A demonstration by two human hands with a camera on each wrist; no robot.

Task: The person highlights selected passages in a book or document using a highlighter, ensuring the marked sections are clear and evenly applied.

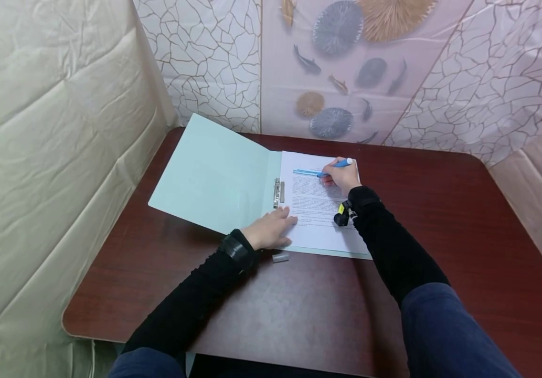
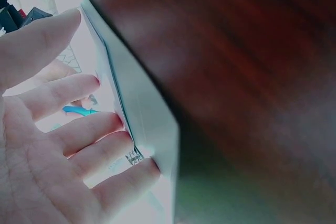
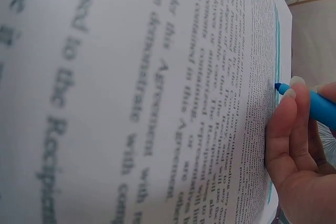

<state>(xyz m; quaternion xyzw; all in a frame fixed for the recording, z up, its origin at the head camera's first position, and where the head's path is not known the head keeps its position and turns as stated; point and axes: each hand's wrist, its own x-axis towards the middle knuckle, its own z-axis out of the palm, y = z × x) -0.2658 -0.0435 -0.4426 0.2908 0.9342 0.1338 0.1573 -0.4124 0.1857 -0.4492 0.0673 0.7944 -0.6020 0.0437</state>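
Towards the far edge of the desk [image 1: 440, 210], with its cover reaching to the far left corner, a pale green folder [image 1: 214, 168] lies spread in the head view. A printed page [image 1: 315, 239] lies on its right side, next to a metal clip [image 1: 276, 193] at the fold. The right hand [image 1: 343, 177] has its grip curled round a blue marker [image 1: 343, 163], held slanting over the upper part of the page, where blue lines [image 1: 305, 172] run across the print. The left hand [image 1: 268, 230] rests on the page's lower left corner, its grip relaxed and holding nothing. Just beside it, on the side of the desk's near edge, lies a small grey cylinder [image 1: 280, 258].

In the left wrist view, the fingers are nearly straight and apart, with bits of the marker and the clip showing past them; the desk is blurred.

In the right wrist view, fingers pinch the marker close to its dark tip [image 3: 277, 86], which is at the blue lines; whether it touches the page, I cannot tell.
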